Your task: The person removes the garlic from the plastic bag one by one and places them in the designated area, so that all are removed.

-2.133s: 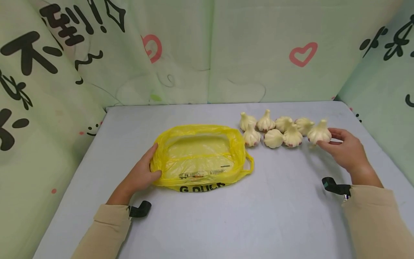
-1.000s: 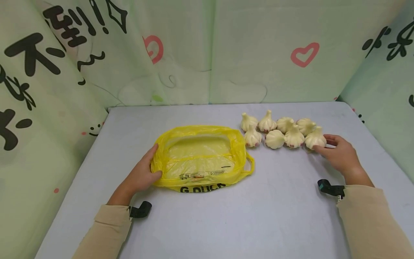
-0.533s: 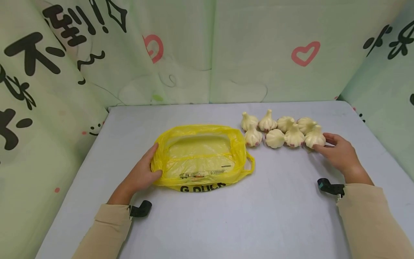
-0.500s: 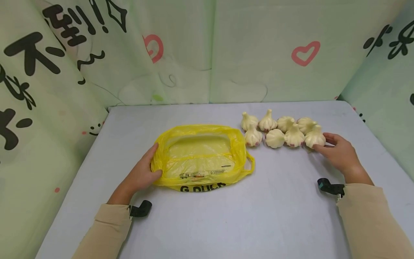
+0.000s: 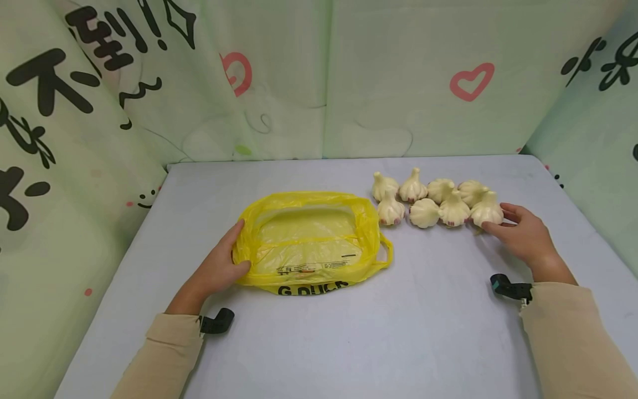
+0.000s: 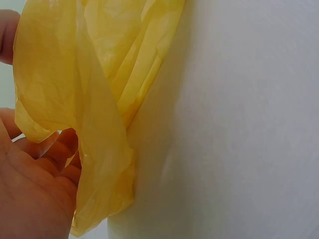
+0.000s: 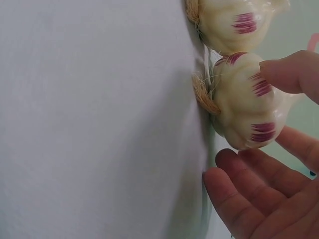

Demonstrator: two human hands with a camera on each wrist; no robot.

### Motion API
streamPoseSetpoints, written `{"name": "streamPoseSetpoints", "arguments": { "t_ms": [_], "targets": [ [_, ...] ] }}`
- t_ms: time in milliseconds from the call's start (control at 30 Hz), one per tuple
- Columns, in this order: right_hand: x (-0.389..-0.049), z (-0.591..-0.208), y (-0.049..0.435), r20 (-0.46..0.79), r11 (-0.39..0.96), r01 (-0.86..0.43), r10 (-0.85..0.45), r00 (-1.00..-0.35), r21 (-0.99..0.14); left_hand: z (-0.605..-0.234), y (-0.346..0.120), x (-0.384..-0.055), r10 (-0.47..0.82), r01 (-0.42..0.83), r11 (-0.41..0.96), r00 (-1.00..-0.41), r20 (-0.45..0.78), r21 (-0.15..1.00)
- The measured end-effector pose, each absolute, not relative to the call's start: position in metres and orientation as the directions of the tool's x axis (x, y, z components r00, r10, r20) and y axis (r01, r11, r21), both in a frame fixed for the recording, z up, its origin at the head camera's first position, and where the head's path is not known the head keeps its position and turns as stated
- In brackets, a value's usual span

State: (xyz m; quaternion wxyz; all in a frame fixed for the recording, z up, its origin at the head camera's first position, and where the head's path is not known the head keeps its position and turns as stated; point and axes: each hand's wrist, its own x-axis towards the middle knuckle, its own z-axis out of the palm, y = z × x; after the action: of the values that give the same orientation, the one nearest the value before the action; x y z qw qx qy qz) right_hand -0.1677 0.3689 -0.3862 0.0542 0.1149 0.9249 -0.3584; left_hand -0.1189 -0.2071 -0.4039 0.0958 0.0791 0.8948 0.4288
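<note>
My left hand (image 5: 216,267) holds the left end of a yellow plastic bag (image 5: 309,252) that lies on the table with its mouth spread wide. In the left wrist view, a fold of the bag (image 6: 102,149) hangs over the curled fingers. At the right, my right hand (image 5: 527,233) has thumb and fingers around a cream garlic bulb (image 5: 487,209) at the end of the front row. Purple streaks and a tuft of roots show on this garlic bulb (image 7: 246,107) in the right wrist view, where the thumb presses its side.
Several other garlic bulbs (image 5: 423,213) stand in two rows at the back right, close to the bag's right handle (image 5: 386,252). The white-covered table (image 5: 359,343) ends at a pale green printed curtain (image 5: 379,83) at the back and sides.
Since the oldest frame, my right hand has brought the garlic bulb left and down to the front row's right end. Over the last half second it has barely moved. The left hand and bag are still.
</note>
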Motion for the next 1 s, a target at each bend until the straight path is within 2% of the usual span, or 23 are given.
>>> {"name": "streamPoseSetpoints", "arguments": {
  "t_ms": [567, 1000],
  "targets": [
    [-0.165, -0.385, 0.372, -0.163, 0.745, 0.228, 0.162, -0.973, -0.627, -0.395, -0.203, -0.117, 0.191, 0.105, 0.704, -0.981, -0.045, 0.702],
    [-0.162, -0.376, 0.370, -0.105, 0.787, 0.180, 0.146, -0.984, -0.590, -0.381, -0.196, -0.111, 0.131, 0.167, 0.727, -0.986, 0.104, 0.666]
  ]
}}
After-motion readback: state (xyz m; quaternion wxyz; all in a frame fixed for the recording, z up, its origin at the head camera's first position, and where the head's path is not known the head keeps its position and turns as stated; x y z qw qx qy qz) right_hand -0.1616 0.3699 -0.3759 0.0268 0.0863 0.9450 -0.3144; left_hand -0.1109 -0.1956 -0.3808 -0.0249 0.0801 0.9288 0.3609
